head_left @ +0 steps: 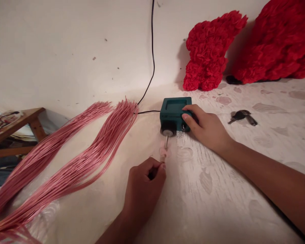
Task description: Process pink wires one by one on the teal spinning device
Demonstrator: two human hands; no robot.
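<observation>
A small teal motor box (173, 117) stands on the patterned cloth, with a thin metal shaft (166, 141) sticking out toward me from a black collar. My right hand (208, 128) grips the box's right side, its thumb near the small black switch (184, 126) on the front. Just in front of the shaft, my left hand (145, 184) is closed in a pinch. Something thin and pale shows at its fingertips, in line with the shaft; too little of it shows to name it. Two bundles of pink strands (101, 145) lie to the left of that hand.
Red ruffled flower shapes (208, 54) lean against the wall at the back right. Keys (242, 117) lie on the cloth (218, 189) right of the box. A black cable (153, 57) hangs down the wall. At far left stands a wooden stool (20, 123).
</observation>
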